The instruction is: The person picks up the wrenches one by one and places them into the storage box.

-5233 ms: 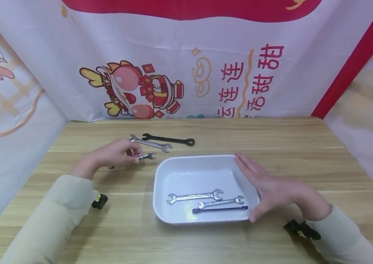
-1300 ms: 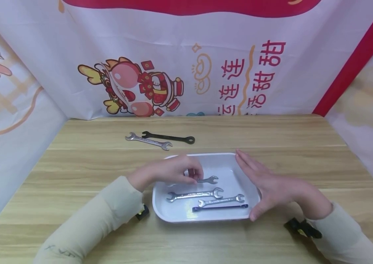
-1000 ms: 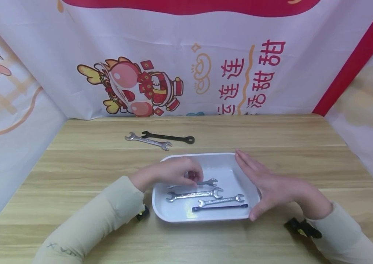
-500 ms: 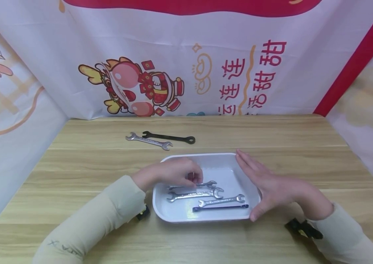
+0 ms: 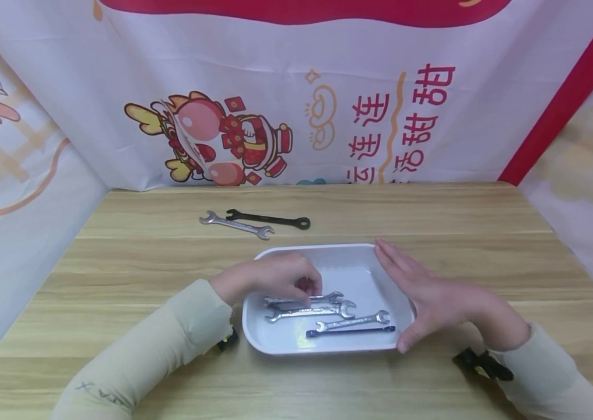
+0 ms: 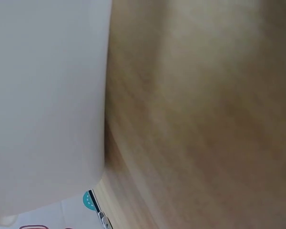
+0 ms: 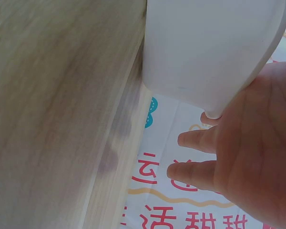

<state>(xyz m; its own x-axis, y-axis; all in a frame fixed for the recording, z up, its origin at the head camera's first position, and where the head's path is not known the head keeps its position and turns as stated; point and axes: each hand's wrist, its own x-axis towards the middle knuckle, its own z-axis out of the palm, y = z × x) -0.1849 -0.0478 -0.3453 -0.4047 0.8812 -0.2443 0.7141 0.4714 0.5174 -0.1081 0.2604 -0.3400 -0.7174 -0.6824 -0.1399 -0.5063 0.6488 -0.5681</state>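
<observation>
In the head view my left hand reaches over the left part of a white tray and pinches a silver open-end wrench between thumb and fingers. Its middle is partly hidden by the fingertips. Right in front of it lies a larger silver wrench. Closer to the tray's front are a smaller silver wrench and a dark blue wrench. My right hand, fingers straight and spread, rests against the tray's right end; its palm meets the rim in the right wrist view.
Behind the tray, to the left, a silver wrench and a black combination wrench lie on the wooden table. A printed white cloth stands along the table's back edge, with more cloth at both sides.
My left hand has carried the silver wrench from the table at the left into the tray, then lowered and drawn it toward the larger wrench. My right hand has stayed put.
</observation>
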